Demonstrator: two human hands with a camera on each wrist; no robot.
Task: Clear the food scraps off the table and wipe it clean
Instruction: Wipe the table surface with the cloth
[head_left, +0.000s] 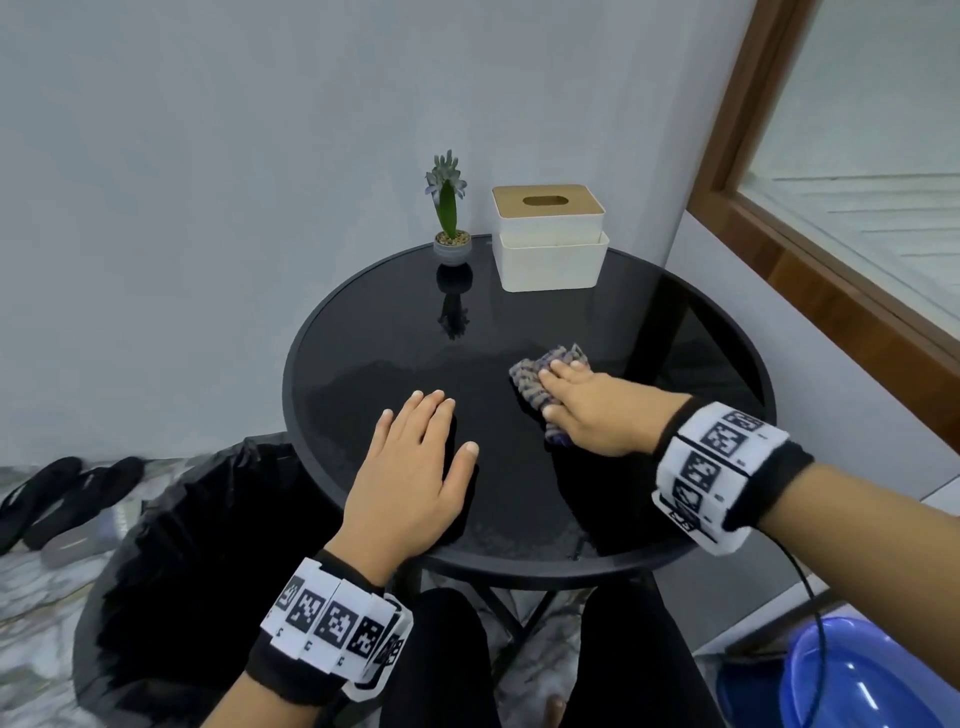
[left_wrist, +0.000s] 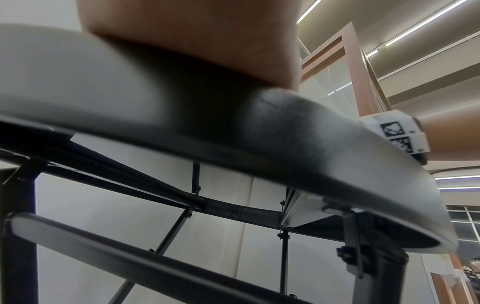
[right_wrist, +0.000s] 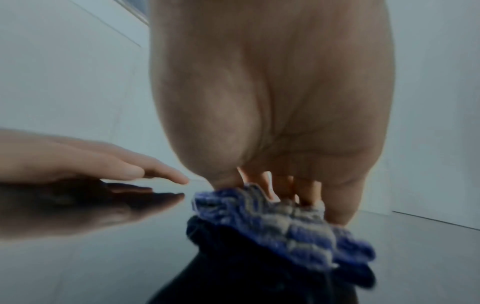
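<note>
A round black glass table (head_left: 384, 332) fills the middle of the head view, and damp smears show on the glass ahead of my left hand. My left hand (head_left: 422, 451) lies flat on the near part with fingers spread and holds nothing. My right hand (head_left: 587, 410) presses flat on a crumpled blue-grey cloth (head_left: 530, 379) at the right of the table. In the right wrist view the cloth (right_wrist: 275, 228) sits bunched under my right hand's (right_wrist: 272, 102) fingers, with my left hand (right_wrist: 103, 162) beside it. I see no scraps on the glass.
A small potted plant (head_left: 451, 228) and a white tissue box (head_left: 549, 239) stand at the table's far edge. A bin lined with a black bag (head_left: 208, 545) sits left of the table, a blue basin (head_left: 852, 675) at bottom right, and sandals (head_left: 62, 493) on the floor.
</note>
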